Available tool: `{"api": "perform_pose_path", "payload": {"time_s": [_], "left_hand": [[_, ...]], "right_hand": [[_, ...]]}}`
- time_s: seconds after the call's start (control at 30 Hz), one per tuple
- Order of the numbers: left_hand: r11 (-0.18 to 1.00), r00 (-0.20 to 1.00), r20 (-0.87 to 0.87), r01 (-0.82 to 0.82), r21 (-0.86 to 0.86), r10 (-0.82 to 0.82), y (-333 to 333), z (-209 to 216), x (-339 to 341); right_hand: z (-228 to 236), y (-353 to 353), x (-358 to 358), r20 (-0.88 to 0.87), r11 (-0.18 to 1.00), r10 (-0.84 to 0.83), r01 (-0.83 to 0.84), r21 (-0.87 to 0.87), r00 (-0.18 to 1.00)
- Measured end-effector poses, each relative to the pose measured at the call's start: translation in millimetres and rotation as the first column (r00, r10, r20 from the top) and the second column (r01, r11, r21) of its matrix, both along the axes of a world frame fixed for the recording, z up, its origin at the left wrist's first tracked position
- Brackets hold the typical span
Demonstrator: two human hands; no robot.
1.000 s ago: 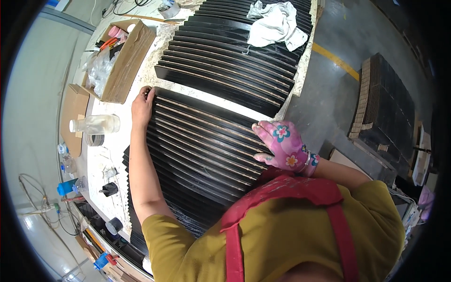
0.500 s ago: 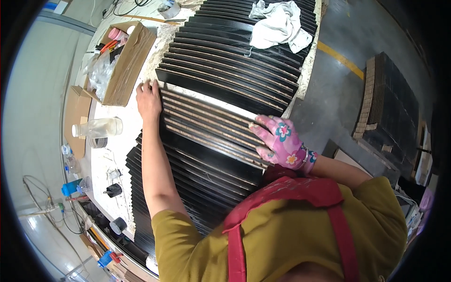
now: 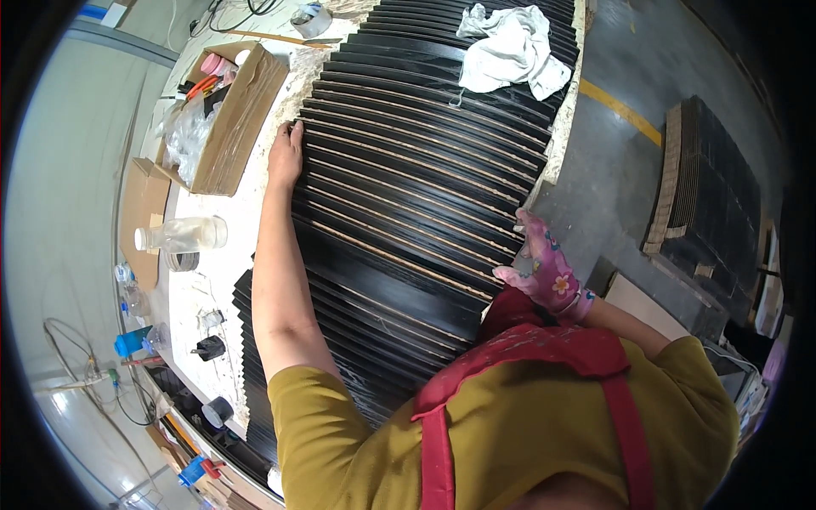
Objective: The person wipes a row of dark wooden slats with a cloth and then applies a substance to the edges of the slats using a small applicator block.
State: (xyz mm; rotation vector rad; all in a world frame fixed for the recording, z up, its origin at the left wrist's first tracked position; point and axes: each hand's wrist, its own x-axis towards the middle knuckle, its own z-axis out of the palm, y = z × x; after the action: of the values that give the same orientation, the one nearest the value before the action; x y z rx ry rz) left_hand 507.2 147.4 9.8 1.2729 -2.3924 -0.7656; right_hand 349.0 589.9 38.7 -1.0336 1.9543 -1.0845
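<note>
Long black boards [image 3: 399, 183] with pale brown edges lie overlapped in a row across the table, like shingles. At their left ends is my bare left hand [image 3: 286, 157], stretched out along the edge, its thumb and fingertips touching the board ends; some of its fingers are hidden. By the right ends is my right hand [image 3: 548, 268], in a pink flowered glove, with thumb and fingers spread and the fingertips close against the ends. A flatter black face [image 3: 382, 276] shows between this group and the boards nearer my body.
A crumpled white cloth [image 3: 514, 55] lies on the far boards. To the left are an open cardboard box [image 3: 246, 127] of supplies, a clear bottle [image 3: 191, 234] and a tape roll [image 3: 312, 19]. A stack of dark boards [image 3: 714, 178] stands on the floor at right.
The group of boards between my hands has moved away from me and fanned over, closing the pale gap behind it. My left hand moved farther along; my right hand drew back to the right ends.
</note>
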Motion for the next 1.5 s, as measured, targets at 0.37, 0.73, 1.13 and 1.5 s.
{"api": "perform_pose_path", "payload": {"time_s": [0.37, 0.73, 1.13, 1.5], "left_hand": [[0.990, 0.998, -0.027, 0.052, -0.131, -0.056, -36.5, -12.9, -29.1], [0.969, 0.995, -0.028, 0.088, -0.232, -0.097, -50.9, -14.0, -54.9], [0.971, 0.990, 0.142, 0.014, -0.239, 0.021, -0.4, 8.5, -104.7], [0.925, 0.986, -0.104, -0.158, -0.344, 0.130, 80.3, 52.2, 117.1]], "right_hand": [[-7.7, -4.6, -24.7, 0.282, 0.990, -0.107, 0.129, -0.063, 0.954], [-24.6, -32.7, -61.9, 0.336, 0.759, -0.440, 0.545, -0.357, 0.833], [-42.7, -77.5, -64.4, -0.027, 0.775, -0.540, 0.484, -0.407, 0.841], [25.5, -26.6, -28.8, -0.585, 0.916, 0.074, -0.287, -0.281, 0.807]]}}
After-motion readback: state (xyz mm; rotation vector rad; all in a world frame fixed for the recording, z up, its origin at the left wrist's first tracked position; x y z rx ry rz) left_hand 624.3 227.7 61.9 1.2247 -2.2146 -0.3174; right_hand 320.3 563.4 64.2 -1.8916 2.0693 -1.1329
